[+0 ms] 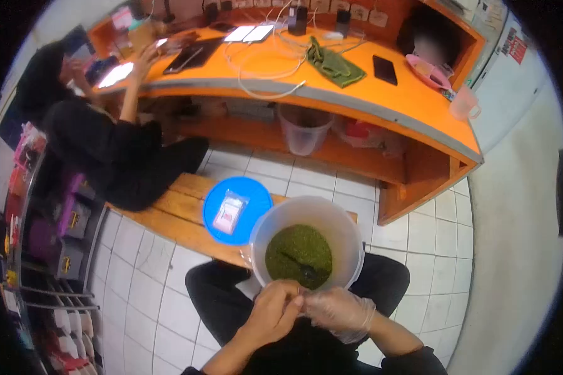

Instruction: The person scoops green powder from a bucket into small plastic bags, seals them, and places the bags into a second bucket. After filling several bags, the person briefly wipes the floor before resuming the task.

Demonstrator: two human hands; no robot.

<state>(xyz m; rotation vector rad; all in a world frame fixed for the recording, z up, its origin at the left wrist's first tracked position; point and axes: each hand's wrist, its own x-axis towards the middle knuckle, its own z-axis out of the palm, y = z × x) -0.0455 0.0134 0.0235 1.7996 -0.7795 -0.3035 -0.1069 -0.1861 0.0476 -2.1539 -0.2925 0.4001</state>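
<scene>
A whitish translucent bucket (347,231) stands between the person's knees, with a green, crumbly or leafy mass (300,247) inside and a dark utensil (306,270) lying in it. At the bucket's near rim, my bare left hand (274,312) meets my right hand (339,310), which wears a clear plastic glove. The fingers of both hands are pinched together; whatever is between them is too small to make out. Left of the bucket, a round blue lid (256,209) lies on the bench, bearing a clear packet (229,214) with pink and white contents.
Under the bucket and lid runs a wooden bench (175,215). A person in black (106,144) sits at the left by the orange counter (356,87), which holds cables, a green cloth (334,62), a phone (385,70) and a clear cup (464,103). Shelves (75,250) stand at left.
</scene>
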